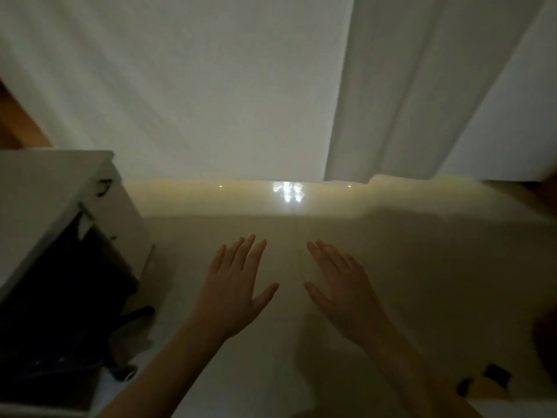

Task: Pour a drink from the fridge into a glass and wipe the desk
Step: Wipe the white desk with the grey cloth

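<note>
My left hand [235, 289] and my right hand [343, 292] are stretched out side by side in front of me, palms down, fingers straight and spread. They hover over a glossy pale floor [422, 282] and hold nothing. No fridge, drink, glass or cloth shows in this dim, blurred view.
A white desk [54, 188] stands at the left, with a dark space beneath it and a wheeled chair base [126, 372] at its foot. White curtains [211, 86] hang across the back. A small yellow and black object [485, 384] lies on the floor at the lower right.
</note>
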